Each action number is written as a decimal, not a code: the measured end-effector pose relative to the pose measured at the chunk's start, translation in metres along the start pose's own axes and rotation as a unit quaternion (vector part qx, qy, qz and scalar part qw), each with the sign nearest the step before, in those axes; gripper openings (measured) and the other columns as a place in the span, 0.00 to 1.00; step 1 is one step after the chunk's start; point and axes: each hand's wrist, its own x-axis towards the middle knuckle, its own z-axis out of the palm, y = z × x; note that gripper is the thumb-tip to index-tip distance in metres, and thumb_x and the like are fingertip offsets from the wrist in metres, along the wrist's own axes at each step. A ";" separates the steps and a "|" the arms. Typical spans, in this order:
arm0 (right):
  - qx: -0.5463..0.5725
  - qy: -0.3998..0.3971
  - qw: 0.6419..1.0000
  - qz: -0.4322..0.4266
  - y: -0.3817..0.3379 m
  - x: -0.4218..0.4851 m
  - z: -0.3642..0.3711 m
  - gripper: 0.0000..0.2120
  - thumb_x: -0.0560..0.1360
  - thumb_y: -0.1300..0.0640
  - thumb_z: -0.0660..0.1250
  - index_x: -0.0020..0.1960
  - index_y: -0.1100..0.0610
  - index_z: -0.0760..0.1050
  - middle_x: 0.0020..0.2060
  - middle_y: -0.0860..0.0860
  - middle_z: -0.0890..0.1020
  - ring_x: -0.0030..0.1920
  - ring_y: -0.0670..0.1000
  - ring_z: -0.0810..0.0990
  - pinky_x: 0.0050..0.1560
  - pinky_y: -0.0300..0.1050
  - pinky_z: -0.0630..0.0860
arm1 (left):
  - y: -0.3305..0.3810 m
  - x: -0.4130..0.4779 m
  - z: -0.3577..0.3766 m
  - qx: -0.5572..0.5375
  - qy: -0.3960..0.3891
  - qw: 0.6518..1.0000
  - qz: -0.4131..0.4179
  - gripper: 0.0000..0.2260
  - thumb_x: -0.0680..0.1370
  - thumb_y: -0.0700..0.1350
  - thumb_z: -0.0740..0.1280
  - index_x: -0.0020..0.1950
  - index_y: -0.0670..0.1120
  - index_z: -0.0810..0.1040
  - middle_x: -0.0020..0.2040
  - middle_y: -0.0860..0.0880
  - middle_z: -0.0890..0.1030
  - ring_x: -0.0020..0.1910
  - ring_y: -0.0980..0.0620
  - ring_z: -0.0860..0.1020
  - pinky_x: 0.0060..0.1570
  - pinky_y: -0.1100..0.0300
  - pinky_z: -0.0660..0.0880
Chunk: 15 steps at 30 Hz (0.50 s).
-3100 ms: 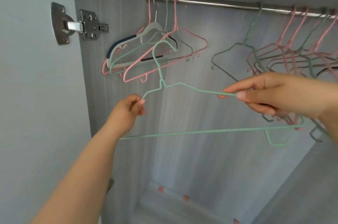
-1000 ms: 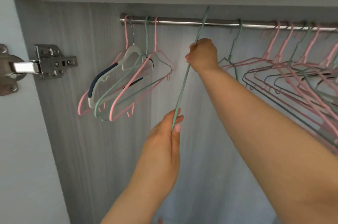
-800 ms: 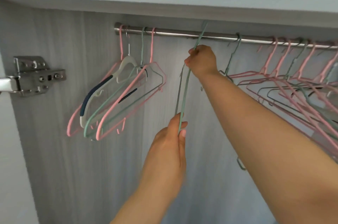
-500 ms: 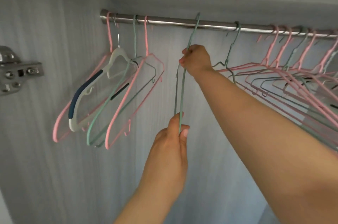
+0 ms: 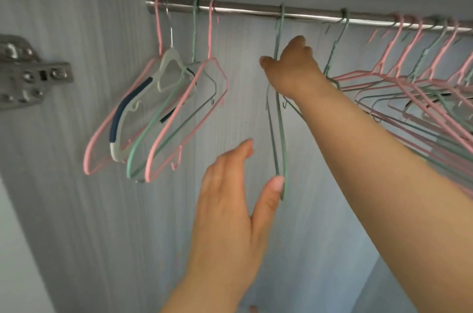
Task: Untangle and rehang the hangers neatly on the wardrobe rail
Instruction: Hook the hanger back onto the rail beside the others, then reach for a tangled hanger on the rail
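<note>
Wardrobe panelling (image 5: 89,210) of grey wood grain fills the frame. The rail (image 5: 243,9) runs across the top from upper centre-left to the right edge. The right hand (image 5: 294,69) reaches up from the lower right to upper centre, just below the rail, with its thumb and curled fingers closed on the neck of a green hanger (image 5: 281,133). This hanger's hook sits over the rail directly above the hand, and its body hangs edge-on straight down below the grip. The left hand (image 5: 230,197) rises from the bottom centre with its fingers straight and spread, gripping nothing; only its thumb tip touches the hanger's lowest bend. At the right, a tangled bunch of pink and green hangers (image 5: 409,97) crowds the rail. At the left end hangs a smaller group (image 5: 158,118), pink, green and one white with a navy strip. A metal hinge (image 5: 30,74) sits at the left edge.
</note>
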 end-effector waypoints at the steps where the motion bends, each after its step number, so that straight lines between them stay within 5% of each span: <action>1: -0.010 0.020 0.999 -0.046 -0.003 -0.013 -0.003 0.28 0.78 0.51 0.59 0.73 0.61 0.55 0.69 0.58 0.64 0.68 0.57 0.65 0.67 0.47 0.64 | -0.001 0.001 -0.013 0.029 0.074 0.997 0.016 0.23 0.74 0.61 0.57 0.65 0.52 0.66 0.58 0.56 0.72 0.58 0.61 0.68 0.58 0.73 0.60; 5: 0.029 -0.056 0.986 -0.154 -0.029 -0.046 -0.002 0.23 0.77 0.52 0.62 0.70 0.55 0.62 0.65 0.55 0.68 0.63 0.54 0.71 0.59 0.42 0.69 | -0.008 0.011 -0.057 0.144 0.276 0.950 0.018 0.21 0.70 0.43 0.68 0.62 0.42 0.70 0.56 0.43 0.74 0.56 0.49 0.67 0.57 0.56 0.63; 9: 0.069 -0.209 0.971 -0.088 -0.059 -0.054 0.016 0.19 0.79 0.51 0.58 0.65 0.60 0.65 0.45 0.52 0.73 0.44 0.51 0.74 0.43 0.45 0.77 | -0.013 0.022 -0.071 0.141 0.185 0.971 -0.056 0.22 0.71 0.42 0.69 0.64 0.44 0.70 0.57 0.43 0.77 0.55 0.42 0.74 0.52 0.53 0.69; 11: 0.141 -0.279 0.950 -0.021 -0.064 -0.056 0.027 0.08 0.80 0.55 0.56 0.49 0.59 0.69 0.36 0.50 0.70 0.35 0.51 0.75 0.33 0.40 0.77 | -0.017 0.027 -0.067 0.159 0.140 0.976 -0.053 0.20 0.71 0.41 0.69 0.62 0.43 0.73 0.54 0.44 0.80 0.50 0.41 0.77 0.46 0.56 0.68; 13: 0.206 -0.319 0.925 0.017 -0.065 -0.055 0.037 0.14 0.81 0.59 0.54 0.37 0.58 0.66 0.32 0.52 0.71 0.30 0.50 0.72 0.28 0.35 0.70 | -0.019 0.031 -0.062 0.178 0.104 0.977 -0.060 0.17 0.72 0.41 0.68 0.61 0.43 0.74 0.52 0.44 0.82 0.49 0.41 0.78 0.44 0.56 0.70; 15: 0.245 -0.319 0.915 0.033 -0.064 -0.053 0.044 0.15 0.80 0.64 0.54 0.35 0.58 0.65 0.31 0.54 0.73 0.30 0.48 0.72 0.30 0.35 0.68 | -0.018 0.035 -0.060 0.194 0.069 0.976 -0.070 0.12 0.73 0.43 0.66 0.56 0.45 0.76 0.48 0.44 0.83 0.46 0.42 0.79 0.43 0.54 0.72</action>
